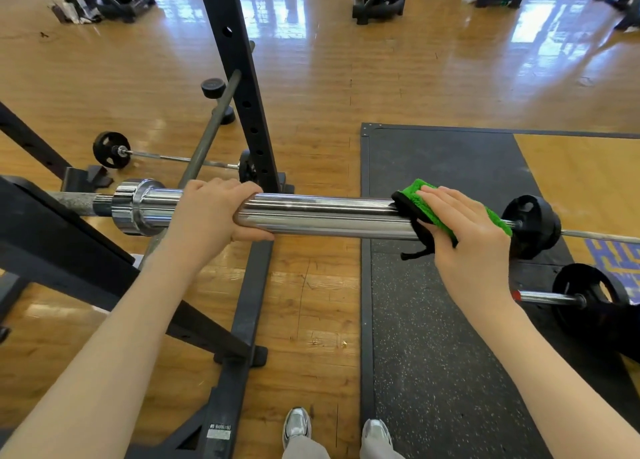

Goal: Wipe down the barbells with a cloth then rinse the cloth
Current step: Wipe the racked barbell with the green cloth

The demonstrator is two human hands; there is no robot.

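Note:
A chrome barbell sleeve (325, 216) runs left to right across the middle, racked at waist height. My left hand (211, 209) grips the sleeve near its collar, fingers curled over the top. A green cloth with a black edge (420, 204) is wrapped round the sleeve's right end. My right hand (464, 223) holds that cloth against the metal, fingers curled over it.
A black rack upright (239, 87) stands just behind the sleeve, its base frame (242, 323) by my feet. A black rubber mat (446, 320) lies to the right with two small plated barbells (533, 224) (585, 294). Another small barbell (114, 150) lies on the wooden floor at left.

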